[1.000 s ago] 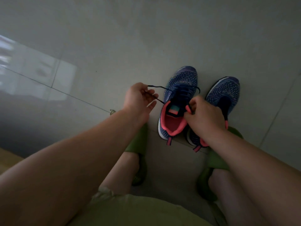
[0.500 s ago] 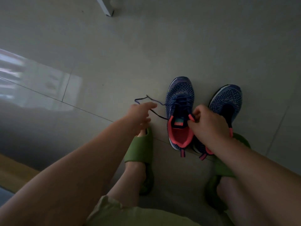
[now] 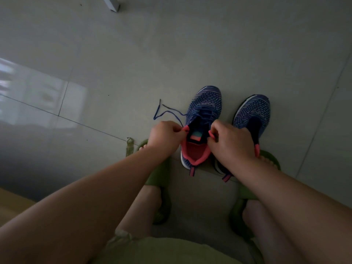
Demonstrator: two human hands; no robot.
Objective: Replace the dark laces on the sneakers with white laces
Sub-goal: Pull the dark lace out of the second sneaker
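Roughly half undone: left sneaker [image 3: 204, 119] keeps its dark lace [image 3: 167, 112] in the lower eyelets; the right sneaker [image 3: 252, 115] beside it appears laceless. Both grips curl closed, left hand [image 3: 164, 136] and right hand [image 3: 231, 140] pinching the collar of the left sneaker; no white laces visible.

Bare floor [image 3: 190, 54] open ahead of hands. Loose dark lace [image 3: 167, 111] trails just ahead of left hand [image 3: 164, 138]. Second sneaker [image 3: 253, 115] blocks right of right hand [image 3: 231, 141]. Green slippers [image 3: 160, 180] crowd floor behind both hands.
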